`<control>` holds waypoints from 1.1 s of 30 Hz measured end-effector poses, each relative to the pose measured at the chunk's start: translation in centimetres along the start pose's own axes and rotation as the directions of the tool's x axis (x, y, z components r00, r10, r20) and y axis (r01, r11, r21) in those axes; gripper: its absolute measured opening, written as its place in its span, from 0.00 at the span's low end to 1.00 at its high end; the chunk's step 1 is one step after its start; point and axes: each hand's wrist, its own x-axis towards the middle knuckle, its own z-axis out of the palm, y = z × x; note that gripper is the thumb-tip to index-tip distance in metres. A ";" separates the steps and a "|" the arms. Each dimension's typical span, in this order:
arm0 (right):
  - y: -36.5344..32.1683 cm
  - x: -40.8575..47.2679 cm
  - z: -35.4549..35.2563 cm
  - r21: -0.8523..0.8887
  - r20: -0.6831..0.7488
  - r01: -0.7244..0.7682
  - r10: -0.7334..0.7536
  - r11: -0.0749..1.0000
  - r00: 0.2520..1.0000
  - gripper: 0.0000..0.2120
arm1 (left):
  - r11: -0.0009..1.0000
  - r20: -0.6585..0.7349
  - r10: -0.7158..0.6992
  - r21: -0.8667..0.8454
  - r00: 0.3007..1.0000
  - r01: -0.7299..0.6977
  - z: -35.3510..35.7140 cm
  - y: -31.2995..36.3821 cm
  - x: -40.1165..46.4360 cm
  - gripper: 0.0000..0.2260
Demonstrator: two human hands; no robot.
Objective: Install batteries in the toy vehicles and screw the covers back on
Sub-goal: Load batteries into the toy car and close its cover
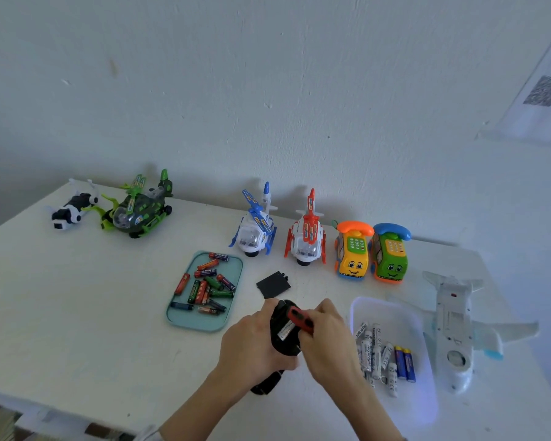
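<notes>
Bare table [77, 297] runs wide on the left, from the teal tray [185, 323] out to the edge. Between teal tray and white tray [392, 305], a black cover [273, 284] lies in the gap. Toy row along the wall blocks the far side; white plane [452, 323] blocks the right.

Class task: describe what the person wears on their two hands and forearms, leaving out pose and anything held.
Both the left hand and the right hand are bare: no gloves, rings, watch or bracelets show. The forearms are uncovered too. Only at the bottom edge, by the left elbow, does a scrap of pale fabric show, possibly a sleeve.
</notes>
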 end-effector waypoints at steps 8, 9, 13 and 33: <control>-0.6 -0.1 1.1 0.207 -0.110 -0.053 0.077 0.977 0.991 0.06 | 1.000 -0.004 -0.012 -0.004 1.000 0.012 0.0 0.0 0.1 0.31; -0.7 -0.2 1.0 0.250 -0.128 -0.048 0.082 0.967 0.988 0.05 | 1.000 0.000 -0.013 -0.004 1.000 0.013 0.0 0.0 0.1 0.30; -1.1 -0.6 0.9 0.440 -0.107 -0.078 0.138 0.894 0.985 0.06 | 1.000 0.012 0.002 0.004 1.000 -0.002 -0.1 0.0 0.3 0.30; 7.6 0.3 -5.0 0.286 -0.144 -0.379 0.430 0.880 0.891 0.03 | 0.999 0.047 -0.030 -0.026 0.998 0.032 -0.1 -0.3 0.2 0.40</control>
